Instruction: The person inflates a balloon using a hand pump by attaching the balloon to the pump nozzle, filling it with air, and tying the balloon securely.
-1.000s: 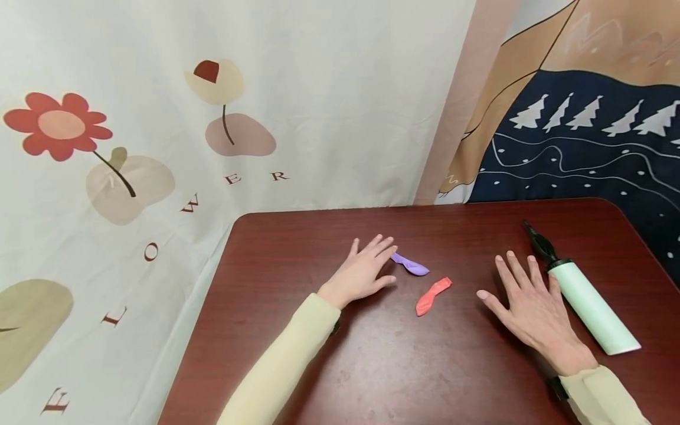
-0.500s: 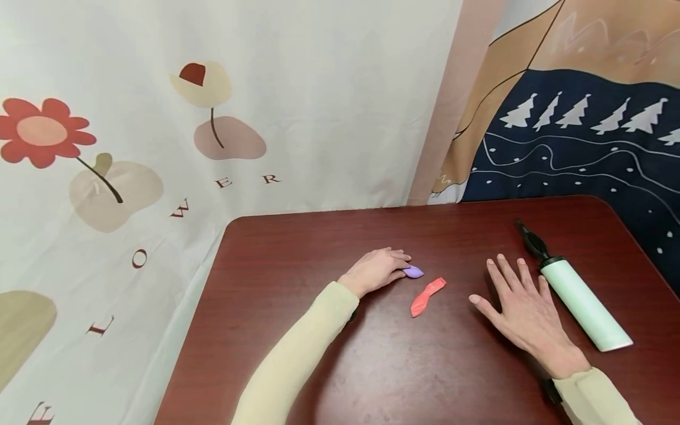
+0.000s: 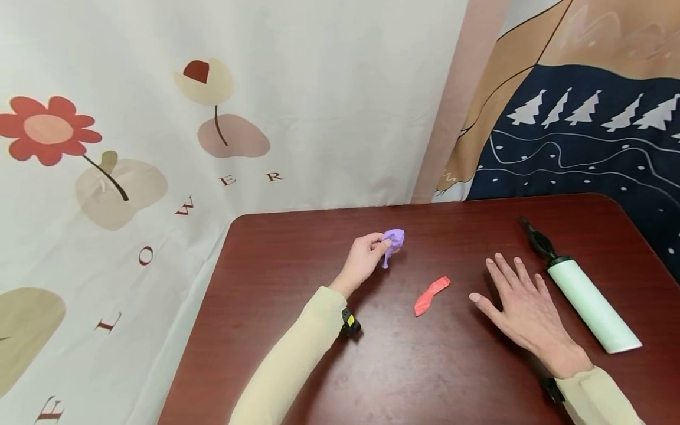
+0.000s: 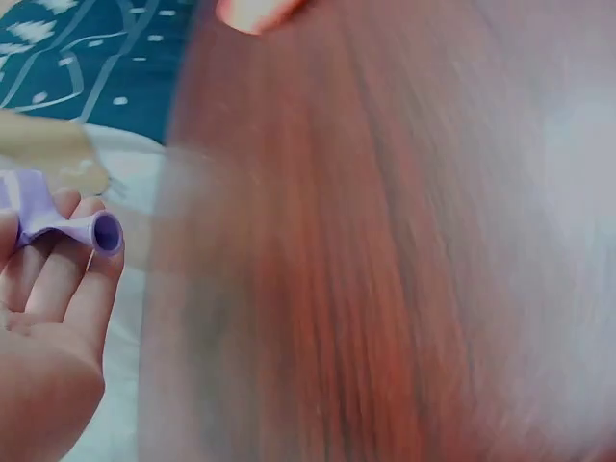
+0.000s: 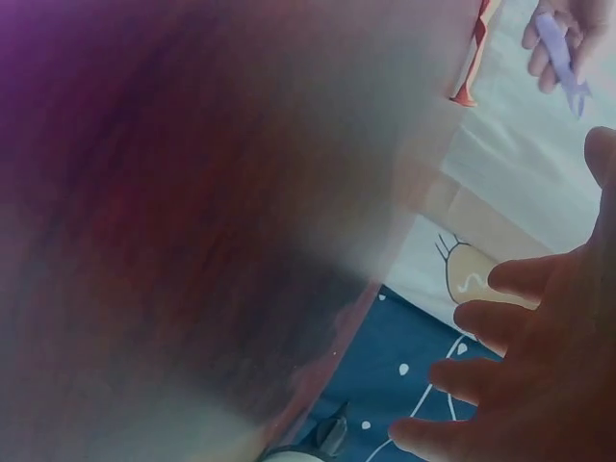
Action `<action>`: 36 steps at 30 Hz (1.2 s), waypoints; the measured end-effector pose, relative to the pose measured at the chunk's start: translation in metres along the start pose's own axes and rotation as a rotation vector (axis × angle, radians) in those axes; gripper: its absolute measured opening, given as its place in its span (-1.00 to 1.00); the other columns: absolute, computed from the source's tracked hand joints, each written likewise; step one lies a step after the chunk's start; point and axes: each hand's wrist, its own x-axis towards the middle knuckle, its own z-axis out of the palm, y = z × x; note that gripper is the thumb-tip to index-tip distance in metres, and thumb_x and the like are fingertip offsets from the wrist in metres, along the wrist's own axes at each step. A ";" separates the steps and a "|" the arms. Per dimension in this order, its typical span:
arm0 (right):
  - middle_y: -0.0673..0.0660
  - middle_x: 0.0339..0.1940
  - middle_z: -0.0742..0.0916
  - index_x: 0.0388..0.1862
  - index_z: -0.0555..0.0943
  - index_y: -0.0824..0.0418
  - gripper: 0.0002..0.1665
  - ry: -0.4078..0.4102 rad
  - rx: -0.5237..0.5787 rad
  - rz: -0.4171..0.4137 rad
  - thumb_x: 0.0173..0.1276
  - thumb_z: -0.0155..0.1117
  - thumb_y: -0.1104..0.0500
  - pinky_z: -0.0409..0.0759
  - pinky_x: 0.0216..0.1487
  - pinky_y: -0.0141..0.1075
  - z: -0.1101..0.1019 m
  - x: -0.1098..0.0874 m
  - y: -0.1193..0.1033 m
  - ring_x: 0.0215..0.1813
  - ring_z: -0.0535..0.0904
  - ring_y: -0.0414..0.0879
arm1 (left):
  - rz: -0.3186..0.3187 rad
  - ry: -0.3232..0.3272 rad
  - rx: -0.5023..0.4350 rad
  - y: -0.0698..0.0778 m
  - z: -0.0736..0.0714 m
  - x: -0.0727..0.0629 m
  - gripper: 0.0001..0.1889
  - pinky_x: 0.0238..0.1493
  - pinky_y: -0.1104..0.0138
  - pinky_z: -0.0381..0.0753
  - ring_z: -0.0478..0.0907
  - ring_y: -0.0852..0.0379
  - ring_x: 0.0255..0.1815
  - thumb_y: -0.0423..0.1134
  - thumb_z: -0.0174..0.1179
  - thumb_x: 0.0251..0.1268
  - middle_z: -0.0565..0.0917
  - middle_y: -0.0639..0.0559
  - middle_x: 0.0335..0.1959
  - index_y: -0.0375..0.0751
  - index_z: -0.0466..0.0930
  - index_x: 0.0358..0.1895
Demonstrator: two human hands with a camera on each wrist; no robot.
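Observation:
My left hand pinches a limp purple balloon between thumb and fingers, above the table. In the left wrist view, the balloon's open neck points away from the fingers. An uninflated red balloon lies on the table between the two hands. My right hand rests palm down with fingers spread and holds nothing. Just to its right lies a balloon pump with a pale green barrel and a black handle and nozzle end.
The dark red-brown wooden table has rounded far corners. Behind it hangs a white cloth printed with flowers and letters. At the right, the cloth shows a navy area with white trees.
The left hand has reached to the purple balloon, taken hold of it and lifted it off the table, back and slightly left. Right hand, red balloon and pump stay put.

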 end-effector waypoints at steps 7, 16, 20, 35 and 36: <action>0.44 0.65 0.15 0.67 0.09 0.32 0.06 -0.006 0.042 0.057 0.53 0.09 -0.37 -0.14 0.43 0.54 -0.016 0.001 0.014 0.63 -0.13 0.48 | -0.152 0.056 -0.596 0.004 -0.001 -0.012 -0.65 0.29 0.00 0.58 0.66 -0.16 0.22 -0.33 -0.03 0.68 0.66 -0.36 0.18 -0.48 0.46 0.32; 0.51 0.65 -0.03 0.68 -0.12 0.38 0.12 0.003 0.048 0.209 0.57 -0.03 -0.38 -0.32 0.45 0.52 -0.043 0.004 0.060 0.62 -0.34 0.52 | -0.194 0.186 -0.901 0.011 -0.014 -0.033 -0.51 0.40 0.06 0.47 0.44 -0.26 0.43 -0.29 -0.10 0.72 0.47 -0.43 0.39 -0.50 0.21 0.52; 0.57 0.62 -0.05 0.66 -0.15 0.44 0.20 -0.015 0.041 0.272 0.54 -0.04 -0.42 -0.25 0.43 0.55 -0.043 0.008 0.077 0.57 -0.32 0.62 | -0.201 0.230 -0.937 0.009 -0.021 -0.042 -0.49 0.42 0.08 0.46 0.39 -0.25 0.47 -0.29 -0.13 0.72 0.38 -0.44 0.45 -0.50 0.17 0.54; 0.73 0.26 0.24 0.54 -0.19 0.66 0.32 -0.057 -0.022 0.407 0.43 0.33 -0.22 0.39 -0.04 0.44 -0.032 -0.006 0.109 0.07 0.26 0.59 | -0.227 0.304 -1.042 0.000 -0.020 -0.047 -0.50 0.41 0.12 0.47 0.48 -0.16 0.42 -0.26 -0.14 0.73 0.43 -0.37 0.44 -0.44 0.18 0.55; 0.74 0.23 0.25 0.53 -0.18 0.68 0.29 -0.055 -0.025 0.405 0.43 0.34 -0.17 0.39 -0.04 0.44 -0.032 -0.006 0.108 0.04 0.28 0.59 | -0.229 0.309 -1.043 0.000 -0.020 -0.047 -0.51 0.40 0.13 0.48 0.49 -0.15 0.42 -0.26 -0.14 0.73 0.41 -0.38 0.46 -0.44 0.20 0.55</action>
